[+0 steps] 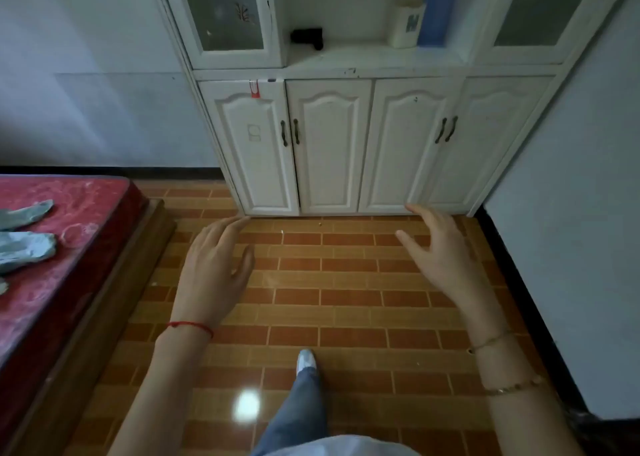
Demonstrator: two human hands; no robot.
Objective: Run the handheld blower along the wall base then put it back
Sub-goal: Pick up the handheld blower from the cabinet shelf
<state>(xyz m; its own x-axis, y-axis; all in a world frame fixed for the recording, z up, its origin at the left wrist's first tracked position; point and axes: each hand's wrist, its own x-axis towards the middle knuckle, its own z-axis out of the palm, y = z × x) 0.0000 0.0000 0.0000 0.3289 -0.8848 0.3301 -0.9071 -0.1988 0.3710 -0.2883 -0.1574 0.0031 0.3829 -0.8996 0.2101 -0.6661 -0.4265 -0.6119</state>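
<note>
A cabinet (346,137) stands ahead against the wall; on its open shelf a blower (308,37) lies left, two boxes (424,19) right. A bed (59,248) sits left — socks (27,234) on it — and both hands (216,265) hover over the floor (346,300).

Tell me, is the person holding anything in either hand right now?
No, nothing is held. The left hand and the right hand both hang open over the tiled floor. A black object, possibly the blower, sits untouched on the cabinet shelf.
</note>
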